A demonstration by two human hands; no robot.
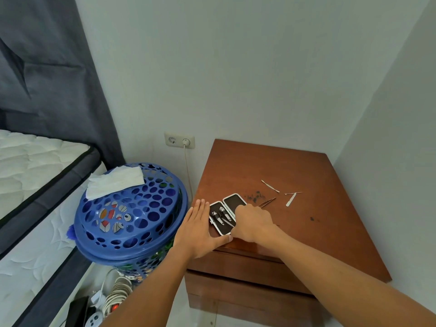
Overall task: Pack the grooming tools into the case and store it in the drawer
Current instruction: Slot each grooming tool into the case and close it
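Note:
A small black grooming case (pixel 232 202) with a white rim lies open on the wooden nightstand (pixel 278 168), near its front left corner. Clippers and scissors (pixel 221 217) sit in its left half. My left hand (pixel 200 228) lies flat against the case's left side, fingers straight, thumb at the near edge. My right hand (pixel 253 223) is curled over the case's right half; what its fingers hold is hidden. Loose on the wood to the right lie tweezers (pixel 267 202), a thin metal pusher (pixel 270 186) and a small file (pixel 291 199) crossed by a thin pick.
The nightstand has drawer fronts (pixel 238 263) below its top, all closed. A blue perforated laundry basket (pixel 132 215) with a tissue on its lid stands to the left. A bed (pixel 35 185), a wall socket (pixel 179 140) with a cord, and cables on the floor are further left.

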